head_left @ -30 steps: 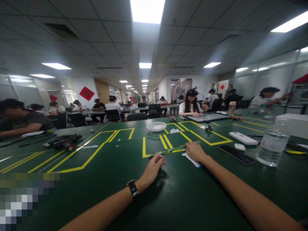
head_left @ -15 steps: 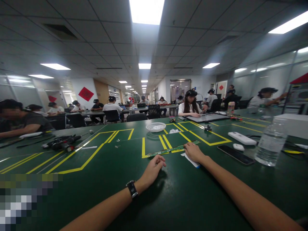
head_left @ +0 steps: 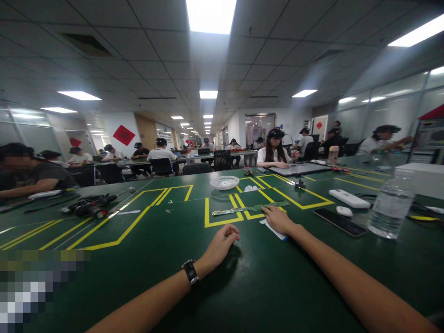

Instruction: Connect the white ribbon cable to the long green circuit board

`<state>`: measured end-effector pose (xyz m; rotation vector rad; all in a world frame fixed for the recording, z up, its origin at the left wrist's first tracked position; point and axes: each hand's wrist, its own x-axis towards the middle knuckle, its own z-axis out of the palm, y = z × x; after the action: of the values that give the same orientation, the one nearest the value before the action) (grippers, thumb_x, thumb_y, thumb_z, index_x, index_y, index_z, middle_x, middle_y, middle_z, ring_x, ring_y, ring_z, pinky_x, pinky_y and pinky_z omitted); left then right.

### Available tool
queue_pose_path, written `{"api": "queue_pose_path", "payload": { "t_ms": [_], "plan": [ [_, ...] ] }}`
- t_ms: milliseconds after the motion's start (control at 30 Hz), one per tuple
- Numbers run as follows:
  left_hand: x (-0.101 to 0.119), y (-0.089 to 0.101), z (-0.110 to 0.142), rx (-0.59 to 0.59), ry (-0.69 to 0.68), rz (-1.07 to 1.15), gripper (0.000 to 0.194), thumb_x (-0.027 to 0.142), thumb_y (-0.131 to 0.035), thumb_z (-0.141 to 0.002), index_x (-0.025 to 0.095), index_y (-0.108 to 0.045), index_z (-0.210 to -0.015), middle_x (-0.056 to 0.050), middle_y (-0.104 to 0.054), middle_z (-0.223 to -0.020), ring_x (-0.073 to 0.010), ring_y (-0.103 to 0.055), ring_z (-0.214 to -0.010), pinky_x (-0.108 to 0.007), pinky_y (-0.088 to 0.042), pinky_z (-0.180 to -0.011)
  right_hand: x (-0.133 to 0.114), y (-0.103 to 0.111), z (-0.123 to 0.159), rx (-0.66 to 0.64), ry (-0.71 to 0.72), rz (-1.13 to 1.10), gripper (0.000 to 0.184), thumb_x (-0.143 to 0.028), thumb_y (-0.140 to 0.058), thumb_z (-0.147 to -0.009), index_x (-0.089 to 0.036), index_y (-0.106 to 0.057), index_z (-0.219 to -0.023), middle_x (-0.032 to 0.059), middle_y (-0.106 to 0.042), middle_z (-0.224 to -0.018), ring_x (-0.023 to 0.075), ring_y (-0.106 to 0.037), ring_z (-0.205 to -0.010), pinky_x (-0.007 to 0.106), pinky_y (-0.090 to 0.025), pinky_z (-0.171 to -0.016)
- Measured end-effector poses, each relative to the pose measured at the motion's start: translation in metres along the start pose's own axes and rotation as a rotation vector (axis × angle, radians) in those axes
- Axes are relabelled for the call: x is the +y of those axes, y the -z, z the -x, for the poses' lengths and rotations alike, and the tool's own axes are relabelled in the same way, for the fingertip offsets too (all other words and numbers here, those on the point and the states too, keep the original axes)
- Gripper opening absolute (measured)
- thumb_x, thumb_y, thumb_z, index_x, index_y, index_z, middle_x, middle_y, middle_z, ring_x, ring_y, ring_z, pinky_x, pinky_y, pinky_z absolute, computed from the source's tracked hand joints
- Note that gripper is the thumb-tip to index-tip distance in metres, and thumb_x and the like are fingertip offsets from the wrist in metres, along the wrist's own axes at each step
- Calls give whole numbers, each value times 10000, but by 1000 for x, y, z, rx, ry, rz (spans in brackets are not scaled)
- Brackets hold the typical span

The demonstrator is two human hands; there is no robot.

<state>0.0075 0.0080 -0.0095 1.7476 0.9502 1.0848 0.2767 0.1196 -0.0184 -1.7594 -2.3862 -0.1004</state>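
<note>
A long, narrow green circuit board [head_left: 239, 210] lies across the yellow tape lines on the table. My right hand [head_left: 277, 219] rests palm down with fingers outstretched, its fingertips at the near edge of the board, right of its middle. Under that palm a white piece of paper or packet [head_left: 272, 230] with a blue end sticks out. Nearer to me and to the left, my left hand [head_left: 222, 241] hovers with loosely bent fingers and holds nothing. A watch [head_left: 190, 272] is on its wrist.
Beyond the board stands a white basket [head_left: 225, 183] beside crumpled white paper [head_left: 251, 188]. To the right are a black phone [head_left: 340, 222], a white case [head_left: 344, 211] and a water bottle [head_left: 391, 206]. Cabled dark gear [head_left: 90, 205] lies left. A person [head_left: 275, 150] sits opposite.
The circuit board has shifted away from me and lies straighter across the tape. My right hand has slid slightly left, its fingers now at the board's near edge. My left hand stays put.
</note>
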Motion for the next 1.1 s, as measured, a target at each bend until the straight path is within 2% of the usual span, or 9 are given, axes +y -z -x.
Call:
{"api": "queue_pose_path", "payload": {
  "t_ms": [100, 233, 533, 700, 867, 1100],
  "plan": [
    [2, 0, 1, -4, 1, -5, 129, 239, -469, -845, 166, -530, -932, -24, -600, -846, -153, -540, -810, -259, -384, -770, 1, 0, -1, 9, 41, -15, 555, -298, -292, -898, -148, -343, -1430, 153, -377, -1437, 306, -348, -1286, 448, -273, -1017],
    [3, 0, 1, -3, -13, -29, 129, 231, -466, -839, 164, -541, -920, -25, -601, -845, -155, -536, -806, -259, -383, -763, 3, 0, -3, -26, 166, -68, 590, -240, -338, -857, -159, -321, -1441, 125, -376, -1448, 274, -352, -1295, 426, -272, -1032],
    [5, 1, 2, -2, -42, -98, 132, 233, -463, -837, 172, -572, -880, -13, -598, -841, -158, -529, -799, -260, -377, -745, -2, 17, 4, -9, 266, -36, 575, -152, -378, -809, -151, -425, -1382, 149, -451, -1375, 272, -442, -1220, 405, -337, -985],
    [7, 0, 3, 91, -86, -110, 137, 236, -457, -842, 175, -580, -826, -7, -594, -801, -157, -531, -777, -250, -376, -716, -12, 25, 8, 9, 293, 23, 547, -139, -376, -827, -205, -449, -1366, 146, -525, -1257, 269, -525, -1095, 401, -371, -922],
    [8, 1, 5, 184, -132, -60, 136, 250, -445, -861, 181, -555, -822, 2, -581, -761, -152, -536, -750, -250, -384, -709, -22, 25, 10, 16, 317, 57, 526, -185, -424, -846, -256, -449, -1367, 134, -540, -1157, 266, -545, -1020, 394, -377, -885],
    [3, 3, 2, 233, -151, -58, 121, 250, -447, -863, 182, -547, -854, 1, -575, -750, -150, -538, -739, -256, -392, -710, -37, 25, 14, 22, 382, -4, 440, -203, -399, -884, -273, -517, -1302, 109, -526, -1086, 230, -553, -946, 379, -393, -865]
  ]
}}
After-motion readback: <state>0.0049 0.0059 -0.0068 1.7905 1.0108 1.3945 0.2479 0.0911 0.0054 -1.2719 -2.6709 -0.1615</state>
